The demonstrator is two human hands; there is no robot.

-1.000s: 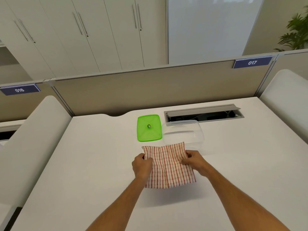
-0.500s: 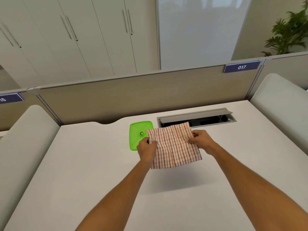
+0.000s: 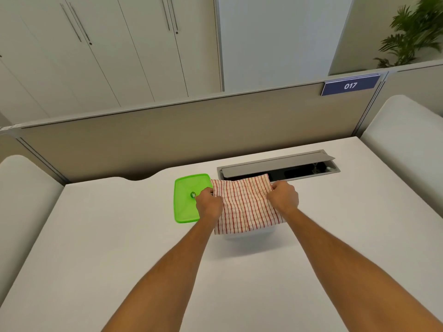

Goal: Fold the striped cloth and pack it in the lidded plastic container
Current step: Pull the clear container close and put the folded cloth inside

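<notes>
A: Where is the striped cloth (image 3: pixel 247 207)?

B: It is folded and held up over the white desk (image 3: pixel 119 248), just right of the green lid (image 3: pixel 185 202). Its far edge sits in front of the grey cable slot (image 3: pixel 278 166).

A: And the hands?

B: The left hand (image 3: pixel 208 203) grips the cloth's left edge, and the right hand (image 3: pixel 284 196) grips its right edge. The 2 hands are apart, with the cloth stretched between them.

A: Can the container be seen?

B: Only a faint clear edge of the container (image 3: pixel 249 236) shows below the cloth's near edge. The cloth hides the remainder.

A: Anything else?

B: A sign (image 3: pixel 350 85) on the partition reads 017.
</notes>
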